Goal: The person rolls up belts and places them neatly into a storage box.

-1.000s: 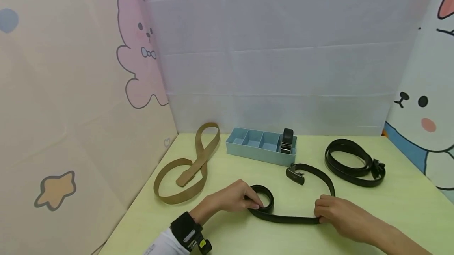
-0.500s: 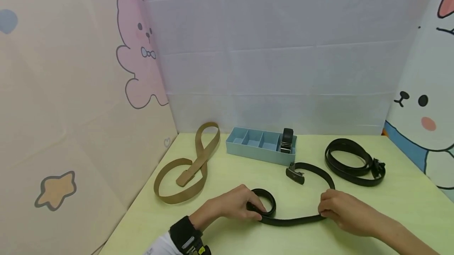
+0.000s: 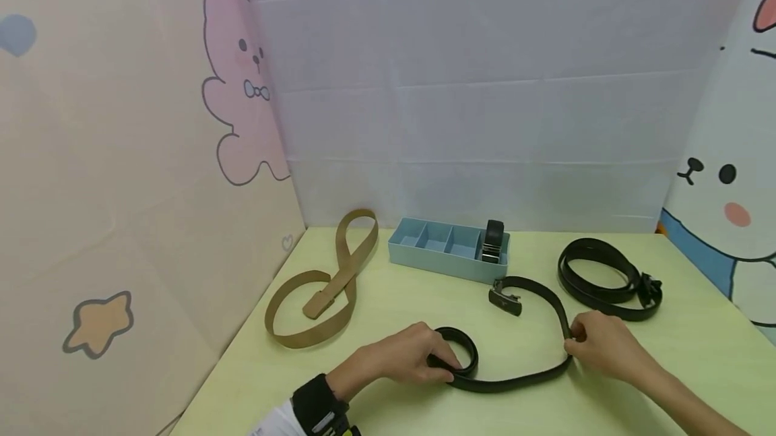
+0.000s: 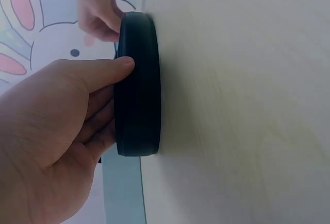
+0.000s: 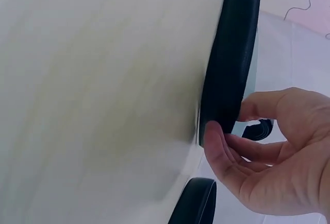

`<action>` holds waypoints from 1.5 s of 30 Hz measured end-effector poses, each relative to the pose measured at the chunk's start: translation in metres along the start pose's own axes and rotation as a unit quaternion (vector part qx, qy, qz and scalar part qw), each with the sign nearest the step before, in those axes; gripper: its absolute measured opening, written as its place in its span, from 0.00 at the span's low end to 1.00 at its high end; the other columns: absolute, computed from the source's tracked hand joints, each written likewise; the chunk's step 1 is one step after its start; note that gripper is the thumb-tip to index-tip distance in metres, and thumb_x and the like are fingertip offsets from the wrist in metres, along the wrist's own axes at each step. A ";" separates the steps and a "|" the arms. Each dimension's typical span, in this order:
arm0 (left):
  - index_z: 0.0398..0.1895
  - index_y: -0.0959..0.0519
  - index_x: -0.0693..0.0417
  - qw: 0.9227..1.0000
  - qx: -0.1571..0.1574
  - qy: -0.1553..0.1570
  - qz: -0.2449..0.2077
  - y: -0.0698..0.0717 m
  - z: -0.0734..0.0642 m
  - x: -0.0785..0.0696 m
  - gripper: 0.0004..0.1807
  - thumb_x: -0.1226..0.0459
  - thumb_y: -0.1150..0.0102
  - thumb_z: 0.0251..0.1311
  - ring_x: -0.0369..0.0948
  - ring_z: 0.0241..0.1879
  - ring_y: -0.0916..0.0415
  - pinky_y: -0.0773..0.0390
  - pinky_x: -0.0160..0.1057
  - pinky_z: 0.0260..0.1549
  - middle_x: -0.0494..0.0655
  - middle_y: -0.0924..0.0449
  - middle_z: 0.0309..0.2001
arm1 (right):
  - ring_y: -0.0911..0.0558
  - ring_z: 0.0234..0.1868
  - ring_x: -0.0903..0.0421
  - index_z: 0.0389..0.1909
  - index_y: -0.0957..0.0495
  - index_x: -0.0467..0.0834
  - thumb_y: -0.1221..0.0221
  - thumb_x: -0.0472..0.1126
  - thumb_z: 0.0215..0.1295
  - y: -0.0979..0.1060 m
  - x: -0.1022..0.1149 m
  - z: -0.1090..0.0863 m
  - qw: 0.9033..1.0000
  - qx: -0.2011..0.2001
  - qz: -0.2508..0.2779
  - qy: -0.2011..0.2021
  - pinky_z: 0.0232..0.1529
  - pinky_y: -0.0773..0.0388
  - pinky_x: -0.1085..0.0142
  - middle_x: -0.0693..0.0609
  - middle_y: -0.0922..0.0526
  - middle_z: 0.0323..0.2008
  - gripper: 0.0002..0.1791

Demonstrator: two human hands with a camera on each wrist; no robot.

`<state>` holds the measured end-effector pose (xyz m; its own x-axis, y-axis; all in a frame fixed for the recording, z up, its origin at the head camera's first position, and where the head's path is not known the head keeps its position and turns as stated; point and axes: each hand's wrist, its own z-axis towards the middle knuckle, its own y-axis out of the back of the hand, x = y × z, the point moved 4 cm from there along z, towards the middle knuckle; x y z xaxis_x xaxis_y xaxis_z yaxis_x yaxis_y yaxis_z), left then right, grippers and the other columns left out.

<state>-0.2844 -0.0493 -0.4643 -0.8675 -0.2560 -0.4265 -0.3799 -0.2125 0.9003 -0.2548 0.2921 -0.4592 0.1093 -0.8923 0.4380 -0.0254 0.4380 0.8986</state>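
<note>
A black belt [image 3: 503, 385] stands on its edge on the table, its left end rolled into a coil and its buckle [image 3: 505, 298] lying at the far end of a curve. The left hand [image 3: 412, 355] pinches the coil, and in the left wrist view its thumb lies across the coil's black outer face [image 4: 138, 90]. Farther along the strap, the right hand [image 3: 606, 347] holds the belt between thumb and fingers. The right wrist view shows the strap [image 5: 229, 54] passing between those fingertips.
Behind the hands is a blue compartment box [image 3: 436, 262] with a rolled black belt [image 3: 492, 242] in its rightmost compartment. A tan belt [image 3: 315, 336] lies looped at left, and another black belt [image 3: 597, 301] lies coiled at right.
The right hand has moved right and away along the strap. The left hand, with the coil, has shifted slightly right and nearer. The strap between them now curves more.
</note>
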 end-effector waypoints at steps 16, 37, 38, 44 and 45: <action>0.57 0.06 0.50 0.995 -0.026 -0.041 0.088 -0.010 0.024 -0.005 0.11 0.62 0.28 0.77 0.32 0.55 0.08 0.21 0.19 0.59 0.41 0.03 0.54 | 0.12 0.35 0.59 0.41 0.07 0.40 0.30 0.31 0.70 -0.030 0.060 0.046 0.988 -0.052 0.076 0.121 0.37 0.17 0.65 0.53 0.06 0.35 0.05; 0.58 0.06 0.48 0.994 0.002 -0.014 0.107 -0.009 0.045 -0.010 0.11 0.61 0.27 0.77 0.28 0.50 0.08 0.22 0.15 0.51 0.39 0.03 0.52 | 0.38 0.18 0.60 0.11 0.32 0.49 0.29 0.41 0.68 -0.029 0.064 -0.003 1.000 -0.016 -0.004 0.000 0.23 0.40 0.65 0.60 0.40 0.13 0.27; 0.58 0.06 0.48 0.994 0.002 -0.016 0.109 -0.008 0.045 -0.011 0.11 0.61 0.27 0.77 0.28 0.50 0.08 0.23 0.15 0.51 0.39 0.03 0.52 | 0.37 0.18 0.60 0.11 0.31 0.49 0.30 0.40 0.68 -0.030 0.064 -0.004 1.000 -0.011 0.005 0.001 0.23 0.40 0.65 0.60 0.39 0.12 0.27; 0.58 0.06 0.48 0.996 0.013 -0.035 0.082 -0.009 0.049 -0.015 0.12 0.61 0.27 0.77 0.29 0.51 0.09 0.24 0.15 0.52 0.40 0.03 0.52 | 0.31 0.19 0.60 0.19 0.24 0.46 0.34 0.32 0.68 -0.029 0.070 0.009 0.998 -0.018 0.035 0.047 0.24 0.35 0.66 0.57 0.29 0.16 0.17; 0.58 0.06 0.48 0.996 0.016 -0.042 0.081 -0.011 0.051 -0.016 0.12 0.61 0.27 0.77 0.29 0.51 0.09 0.24 0.15 0.52 0.39 0.03 0.52 | 0.30 0.20 0.60 0.20 0.23 0.46 0.34 0.31 0.68 -0.029 0.072 0.013 0.997 -0.022 0.036 0.060 0.24 0.35 0.66 0.57 0.27 0.17 0.16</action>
<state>-0.2831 0.0046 -0.4629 -0.9413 -0.2050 -0.2682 -0.2418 -0.1451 0.9594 -0.2588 0.2135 -0.4537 0.2275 -0.8404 0.4919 0.0070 0.5065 0.8622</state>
